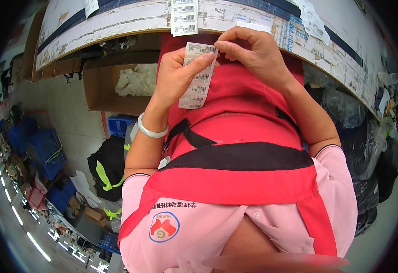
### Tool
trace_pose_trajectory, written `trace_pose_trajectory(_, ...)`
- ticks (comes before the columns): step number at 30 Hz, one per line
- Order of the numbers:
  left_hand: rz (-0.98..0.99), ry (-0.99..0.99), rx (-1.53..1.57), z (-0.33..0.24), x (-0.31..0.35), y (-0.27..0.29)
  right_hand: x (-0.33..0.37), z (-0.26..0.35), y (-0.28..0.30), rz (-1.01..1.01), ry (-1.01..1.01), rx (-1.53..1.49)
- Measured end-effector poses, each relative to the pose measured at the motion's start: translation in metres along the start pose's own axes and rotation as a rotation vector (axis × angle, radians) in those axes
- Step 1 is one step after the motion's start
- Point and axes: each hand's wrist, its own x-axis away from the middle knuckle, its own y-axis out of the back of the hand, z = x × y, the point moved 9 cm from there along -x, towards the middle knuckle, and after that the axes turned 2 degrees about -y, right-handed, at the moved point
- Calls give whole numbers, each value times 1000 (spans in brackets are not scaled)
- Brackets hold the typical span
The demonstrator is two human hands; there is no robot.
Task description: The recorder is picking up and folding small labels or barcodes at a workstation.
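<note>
My left hand (179, 75) grips a strip of white barcode labels (194, 93), its thumb lying across the front and its fingers behind. The strip hangs in front of my red apron, slightly tilted. At the strip's top right corner is my right hand (253, 52), thumb and forefinger pinched together at the edge. Whether a label sits between those fingertips is too small to make out. Just beyond, another strip of barcode labels (184, 18) lies over the near edge of the worn white table (130, 34).
More label sheets (313, 20) lie on the table's right. Under the table, an open cardboard box (101, 86) holds white cloth-like pieces (137, 81). Blue crates (44, 152) and a black bundle with lime straps (105, 168) stand to the left. Clear and black plastic bags (356, 118) pile up at right.
</note>
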Motion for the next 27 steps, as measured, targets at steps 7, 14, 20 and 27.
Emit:
trace_pose_trajectory(7,29,24,42,4,-6,-7,6,-5,-7,204,-30,-137)
trace_pose_trajectory(14,-15,-60,-175,-8,-5,-9,10,-21,-9,232,-163,-251)
trace_pose_trajectory(20,5,-257,-51,-20,-8,-15,19,-35,-26,298,-286,-584)
trace_pose_trajectory(27,47,-56,-43,-11,-7,-16,27,-30,-18,198,-253,-385)
